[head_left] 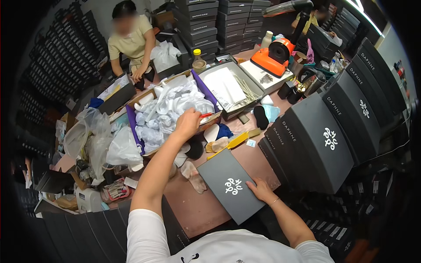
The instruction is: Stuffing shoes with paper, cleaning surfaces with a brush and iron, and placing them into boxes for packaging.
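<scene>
The dark grey box lid (pixel 232 186) lies flat near the front edge of the brown table (pixel 193 206), one corner pointing at the person. The right hand (pixel 261 189) rests on its right edge, fingers spread flat and holding nothing, only pinning the lid. The left hand (pixel 187 124) is stretched forward over the cardboard carton (pixel 209 94) with purple flaps, which is heaped with white plastic-wrapped bundles (pixel 169 109). Its fingers are curled in around something with a red tip, perhaps a pen or small tool.

To do this well, I would judge that the right hand should keep its flat pressure so the lid does not slide toward the table edge, and that the left should take a single bundle from the top of the heap, since they lie loose and tangled and could drag one another out.

Just beyond the lid lie a yellow strip (pixel 237 140), a beige pad (pixel 219 143) and a crumpled pale piece (pixel 193 174). Stacked black boxes (pixel 320 140) line the right side, and an open grey box (pixel 237 87) sits behind the carton.

What the left fingers actually pinch is hidden by the knuckles. The carton's bottom is buried, the bundles' contents cannot be made out through the wrapping, and the lid's near corner runs close to the person's white shirt (pixel 228 247). Another person (pixel 131 44) sits across the table, hands low among clutter.
</scene>
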Demonstrator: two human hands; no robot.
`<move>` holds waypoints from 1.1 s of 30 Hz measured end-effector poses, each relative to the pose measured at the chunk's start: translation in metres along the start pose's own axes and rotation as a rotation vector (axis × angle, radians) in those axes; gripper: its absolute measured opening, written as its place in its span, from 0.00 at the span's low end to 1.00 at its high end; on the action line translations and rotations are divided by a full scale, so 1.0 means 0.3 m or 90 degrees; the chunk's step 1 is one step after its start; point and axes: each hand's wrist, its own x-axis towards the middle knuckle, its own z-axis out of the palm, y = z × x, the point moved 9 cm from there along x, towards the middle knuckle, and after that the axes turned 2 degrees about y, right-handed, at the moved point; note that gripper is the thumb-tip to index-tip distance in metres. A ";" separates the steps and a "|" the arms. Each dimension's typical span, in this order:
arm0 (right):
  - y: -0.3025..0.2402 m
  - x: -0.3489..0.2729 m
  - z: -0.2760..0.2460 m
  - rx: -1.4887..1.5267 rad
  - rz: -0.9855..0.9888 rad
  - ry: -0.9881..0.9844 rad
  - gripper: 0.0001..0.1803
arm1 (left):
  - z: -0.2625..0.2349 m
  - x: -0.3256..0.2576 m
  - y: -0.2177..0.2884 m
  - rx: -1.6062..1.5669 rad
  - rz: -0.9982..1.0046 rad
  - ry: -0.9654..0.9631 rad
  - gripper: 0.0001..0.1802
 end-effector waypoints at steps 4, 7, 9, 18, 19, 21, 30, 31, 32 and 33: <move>-0.027 -0.020 0.044 0.051 -0.016 0.000 0.30 | 0.084 0.187 0.143 0.146 0.144 0.033 0.07; 0.000 -0.006 -0.008 0.043 -0.025 0.031 0.30 | 0.208 0.347 0.229 0.223 0.183 0.040 0.07; 0.006 -0.010 -0.005 0.042 -0.030 0.035 0.30 | 0.283 0.394 0.247 0.259 0.161 0.025 0.08; 0.020 0.010 -0.006 0.002 -0.024 0.021 0.30 | 0.052 -0.001 0.217 -0.388 -0.073 0.303 0.15; 0.031 0.016 -0.009 -0.004 -0.031 0.025 0.30 | 0.039 -0.136 0.248 -0.454 -0.115 0.322 0.15; 0.024 0.038 -0.030 0.007 -0.036 0.029 0.30 | 0.060 -0.457 0.320 -0.407 -0.177 0.368 0.19; 0.014 0.077 -0.024 0.275 0.054 -0.190 0.28 | 0.643 -1.246 0.482 -0.978 -0.773 0.018 0.31; -0.010 0.042 -0.026 0.391 0.120 -0.260 0.27 | 0.594 -1.241 0.481 -1.020 -0.752 0.071 0.32; -0.094 -0.007 -0.055 0.495 0.101 -0.253 0.26 | 0.534 -1.238 0.489 -1.064 -0.729 0.124 0.34; -0.176 -0.059 -0.073 0.595 0.078 -0.235 0.27 | 0.499 -1.239 0.510 -1.112 -0.696 0.175 0.35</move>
